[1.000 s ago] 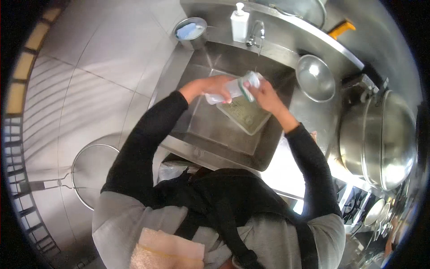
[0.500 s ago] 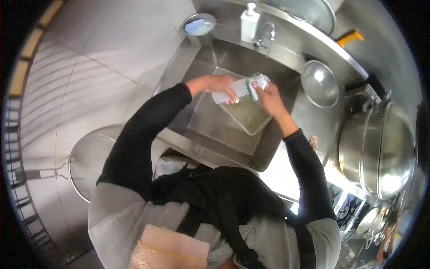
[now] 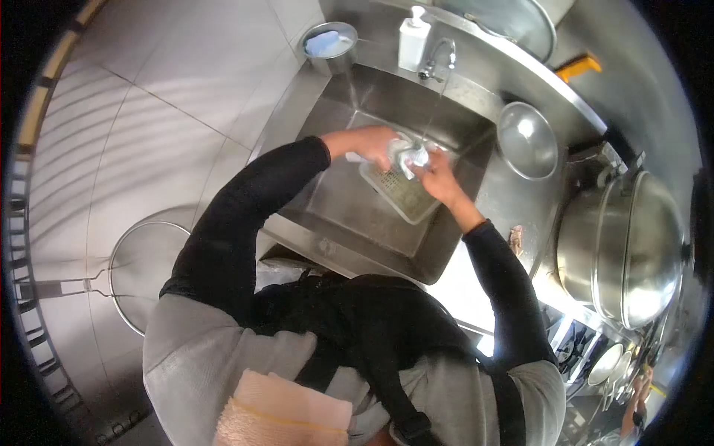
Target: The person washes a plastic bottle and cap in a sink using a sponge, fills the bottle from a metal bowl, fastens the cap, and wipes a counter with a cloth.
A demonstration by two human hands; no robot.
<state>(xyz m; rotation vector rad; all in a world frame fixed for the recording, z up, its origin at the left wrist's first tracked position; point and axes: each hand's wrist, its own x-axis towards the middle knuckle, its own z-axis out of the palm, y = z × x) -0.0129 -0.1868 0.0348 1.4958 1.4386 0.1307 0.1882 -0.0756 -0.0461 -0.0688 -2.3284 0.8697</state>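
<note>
Over the steel sink [image 3: 357, 223], both hands grip a crumpled white, partly clear plastic packet [image 3: 409, 154]; green print showed on it a moment ago. My left hand [image 3: 370, 145] is closed around its left side. The fingers of my right hand [image 3: 437, 177] pinch the right side. A pale, greenish rectangular tray or basket [image 3: 409, 204] with a perforated or patterned part lies beneath them in the sink, partly hidden by the hands. From the faucet [image 3: 444, 59] a thin stream of water falls just behind the packet.
A white pump bottle [image 3: 413, 41] and a steel container [image 3: 331, 63] with a blue-and-white sponge or cloth stand behind the sink. To the right are a steel bowl [image 3: 526, 141] and a large lidded pot [image 3: 625, 249]. A round strainer [image 3: 149, 275] is at left.
The packet has been bunched up between the hands, which have come closer together. Its green print is now mostly hidden. The tray has hardly moved.
</note>
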